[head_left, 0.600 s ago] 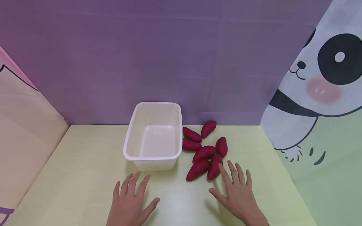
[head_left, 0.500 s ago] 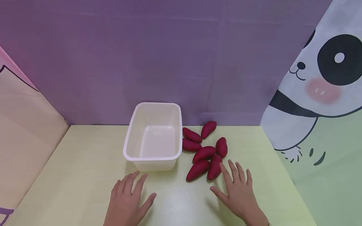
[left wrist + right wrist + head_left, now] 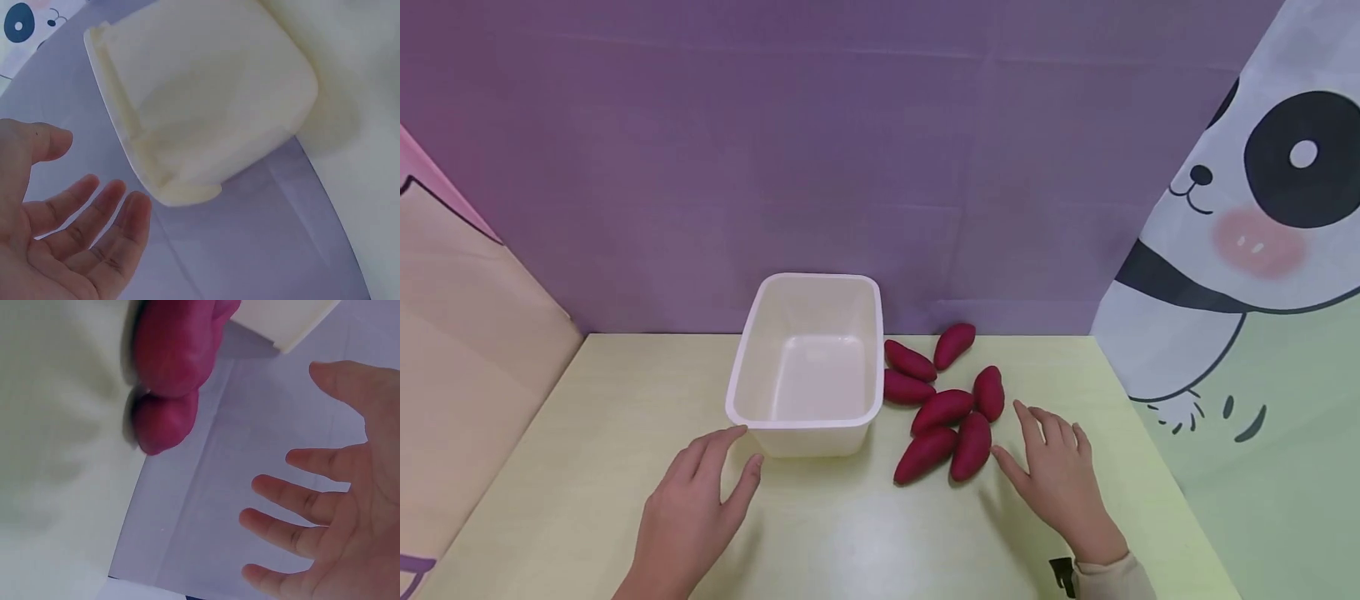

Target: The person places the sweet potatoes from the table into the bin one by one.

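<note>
A white plastic bin (image 3: 805, 425) stands at the back of the table, with nothing inside it. My left hand (image 3: 688, 508) hovers at its front left corner, fingers loosely bent and thumb apart; in the left wrist view the fingertips are close to the rim of the bin (image 3: 212, 94). To the bin's right lie several dark red sweet potatoes (image 3: 972, 446) in a loose cluster. Just right of the nearest ones, my right hand (image 3: 1060, 483) is held over the table with fingers spread and holding nothing. The right wrist view shows two sweet potatoes (image 3: 175, 347) beyond the thumb.
A pale wooden table (image 3: 602, 417) ends at a purple cloth wall (image 3: 850, 150) behind the bin. Printed cloth with a panda (image 3: 1247, 192) borders the right side, and a beige panel (image 3: 467, 350) the left. A small black object (image 3: 1063, 575) shows beside the right sleeve.
My left hand has moved left and a little forward to the bin's front left corner. The right hand has shifted to the right, away from the nearest sweet potato. Bin and sweet potatoes stay put.
</note>
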`<state>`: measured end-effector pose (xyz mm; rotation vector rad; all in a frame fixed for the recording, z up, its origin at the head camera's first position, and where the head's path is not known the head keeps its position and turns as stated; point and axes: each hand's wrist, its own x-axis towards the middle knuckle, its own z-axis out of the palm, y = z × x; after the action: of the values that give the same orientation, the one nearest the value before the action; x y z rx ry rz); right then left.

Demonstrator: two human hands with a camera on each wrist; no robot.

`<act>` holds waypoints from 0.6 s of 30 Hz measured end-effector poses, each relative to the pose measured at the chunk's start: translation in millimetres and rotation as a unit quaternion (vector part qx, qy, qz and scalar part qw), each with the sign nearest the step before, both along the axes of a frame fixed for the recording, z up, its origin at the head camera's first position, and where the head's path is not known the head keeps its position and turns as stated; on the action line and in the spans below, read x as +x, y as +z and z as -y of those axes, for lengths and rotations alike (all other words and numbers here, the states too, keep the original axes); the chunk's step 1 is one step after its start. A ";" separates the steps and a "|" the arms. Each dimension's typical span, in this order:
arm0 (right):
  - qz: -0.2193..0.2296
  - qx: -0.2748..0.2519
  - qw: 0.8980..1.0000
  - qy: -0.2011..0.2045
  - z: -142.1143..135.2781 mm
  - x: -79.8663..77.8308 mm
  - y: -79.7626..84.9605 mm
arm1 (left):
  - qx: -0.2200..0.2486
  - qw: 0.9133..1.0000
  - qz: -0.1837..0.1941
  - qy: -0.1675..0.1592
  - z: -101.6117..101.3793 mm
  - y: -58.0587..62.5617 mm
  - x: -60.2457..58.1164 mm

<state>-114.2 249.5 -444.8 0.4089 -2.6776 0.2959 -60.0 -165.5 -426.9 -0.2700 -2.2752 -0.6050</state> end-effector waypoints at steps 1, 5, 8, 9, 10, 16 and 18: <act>0.003 0.002 1.000 -0.002 -1.6 -3.7 1.0 | 0.003 1.000 -0.001 0.001 2.7 2.6 -2.4; 0.028 0.003 1.000 -0.013 -7.1 -18.7 2.1 | 0.021 1.000 0.014 0.001 14.9 11.9 -14.9; 0.048 0.005 0.999 -0.022 -9.4 -30.7 -0.7 | 0.054 0.997 0.059 -0.006 24.7 18.7 -28.3; 0.052 0.004 0.998 -0.026 -9.8 -34.7 -2.3 | 0.069 0.994 0.079 -0.009 27.9 20.7 -33.6; 0.056 0.002 0.998 -0.029 -9.9 -38.6 -4.1 | 0.088 0.991 0.099 -0.014 30.8 22.8 -39.0; 0.083 -0.027 0.995 -0.054 -7.5 -61.8 -14.9 | 0.190 0.957 0.213 -0.043 44.8 26.4 -71.9; 0.096 -0.034 0.993 -0.063 -6.2 -68.2 -17.8 | 0.206 0.945 0.247 -0.052 47.3 24.2 -80.9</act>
<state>-182.5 255.8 -462.6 0.1979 -2.8552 0.4060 -140.9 -212.8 -402.6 -0.0282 -2.5346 -1.3024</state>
